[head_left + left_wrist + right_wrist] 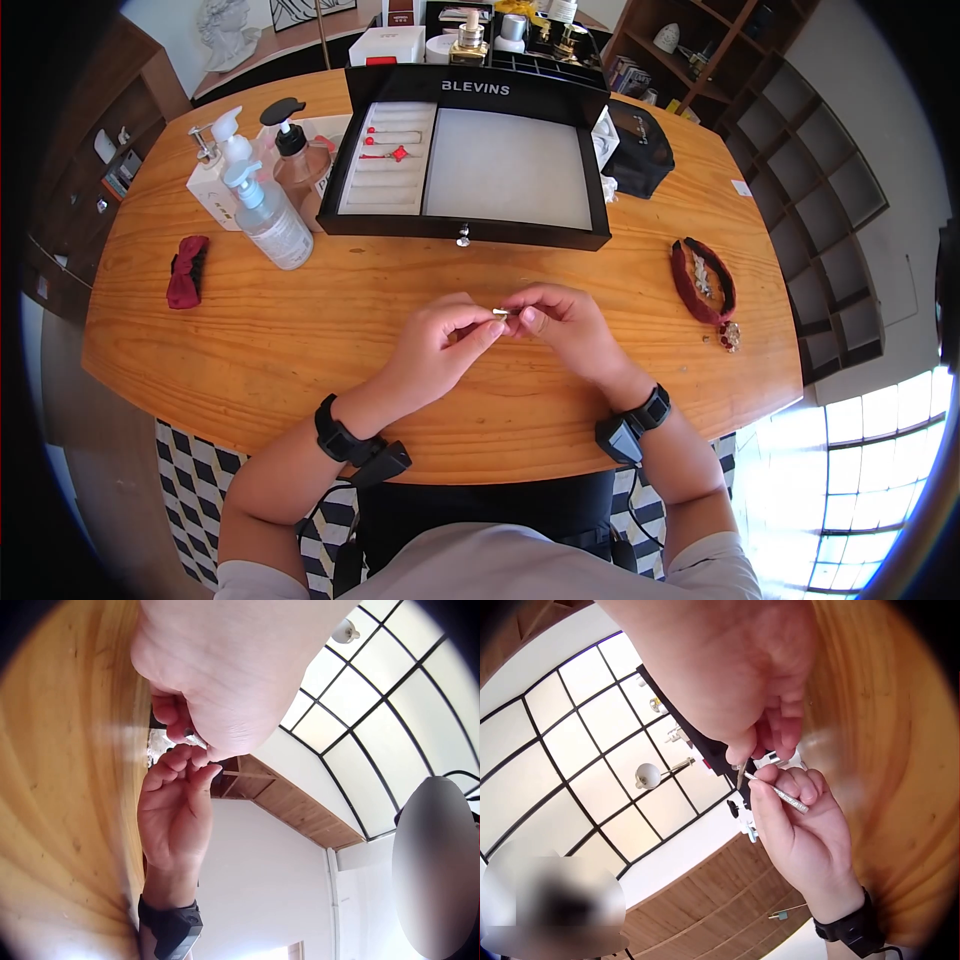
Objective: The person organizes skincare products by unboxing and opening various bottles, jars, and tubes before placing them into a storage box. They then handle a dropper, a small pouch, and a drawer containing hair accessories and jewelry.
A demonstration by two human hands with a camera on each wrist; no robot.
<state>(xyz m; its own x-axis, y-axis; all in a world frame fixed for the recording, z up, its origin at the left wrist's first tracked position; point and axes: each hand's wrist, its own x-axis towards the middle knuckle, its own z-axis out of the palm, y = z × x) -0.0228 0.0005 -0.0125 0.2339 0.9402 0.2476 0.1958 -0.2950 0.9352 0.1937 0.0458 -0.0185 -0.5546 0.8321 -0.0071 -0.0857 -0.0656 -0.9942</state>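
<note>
Over the middle of the table (400, 420), both hands meet at a slim silvery bar with a glittering face (789, 800). My left hand (440, 340) pinches it between thumb and index finger, as the right wrist view shows. The fingertips of my right hand (568, 325) pinch a thin metal piece (741, 777) at the bar's other end. In the left wrist view the bar (195, 738) is mostly hidden by the fingers. Its exact kind I cannot tell.
Ahead stands a black jewelry box (560, 236), drawer pulled out, with red-beaded jewelry (400, 153) on ring rolls. Pump bottles (275, 232) stand left of it, a black pouch (640, 160) right. A red bow (186, 272) lies far left, a dark red headband (684, 282) far right.
</note>
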